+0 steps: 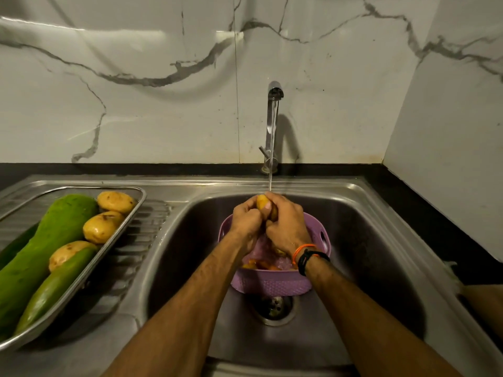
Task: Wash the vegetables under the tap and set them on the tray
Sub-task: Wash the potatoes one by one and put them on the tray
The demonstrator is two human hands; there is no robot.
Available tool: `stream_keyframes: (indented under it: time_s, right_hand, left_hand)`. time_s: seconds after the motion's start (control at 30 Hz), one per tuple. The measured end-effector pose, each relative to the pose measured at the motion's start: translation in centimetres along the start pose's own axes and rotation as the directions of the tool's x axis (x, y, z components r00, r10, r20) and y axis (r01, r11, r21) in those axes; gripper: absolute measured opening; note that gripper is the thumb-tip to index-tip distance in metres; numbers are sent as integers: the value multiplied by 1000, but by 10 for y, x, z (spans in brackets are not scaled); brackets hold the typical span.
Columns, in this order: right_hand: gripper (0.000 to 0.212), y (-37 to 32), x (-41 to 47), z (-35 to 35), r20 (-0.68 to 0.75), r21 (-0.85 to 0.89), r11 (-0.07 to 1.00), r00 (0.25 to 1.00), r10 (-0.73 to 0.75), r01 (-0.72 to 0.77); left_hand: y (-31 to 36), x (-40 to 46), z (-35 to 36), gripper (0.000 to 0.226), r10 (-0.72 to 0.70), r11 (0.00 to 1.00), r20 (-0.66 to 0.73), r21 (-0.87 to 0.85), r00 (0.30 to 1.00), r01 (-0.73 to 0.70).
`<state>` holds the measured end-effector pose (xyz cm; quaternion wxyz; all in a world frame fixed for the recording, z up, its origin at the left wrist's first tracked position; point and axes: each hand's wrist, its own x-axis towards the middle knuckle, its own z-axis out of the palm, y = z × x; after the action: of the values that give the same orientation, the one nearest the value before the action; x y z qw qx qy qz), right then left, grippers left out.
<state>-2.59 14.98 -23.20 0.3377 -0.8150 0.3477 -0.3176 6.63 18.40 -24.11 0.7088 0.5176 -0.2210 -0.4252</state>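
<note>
We hold a potato with both hands: the left hand and right hand have their fingers curled round it, right under the tap stream. Just below our fingers sits the basket in the sink, with more vegetables left inside. To do this well, we should turn the potato so water reaches every side, rubbing with the thumbs. The tray, well to the left, already carries three potatoes and gourds.
</note>
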Motion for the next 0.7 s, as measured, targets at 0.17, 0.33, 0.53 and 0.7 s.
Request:
stream_keyframes:
  time_s: [0.17,0.33,0.53,0.7]
  right_hand:
    - [82,1,4,3,156,-101,995,988,-2,18]
    - [62,-5,-2,6,0,-57,996,997,-74,74]
    - [82,-5,1,5,105,-114,993,994,-28,40]
    - [47,-9,-2,4,-79,-106,991,992,-95,86]
  left_hand:
    - [7,-8,-8,33,-91,995,154,48,984,84]
    - [7,-4,-4,25,-82,993,6,-88,997,83]
    - [9,-5,-8,36,-104,993,152,-38,983,111]
    - [7,1,-5,20,-117,983,0,-139,993,116]
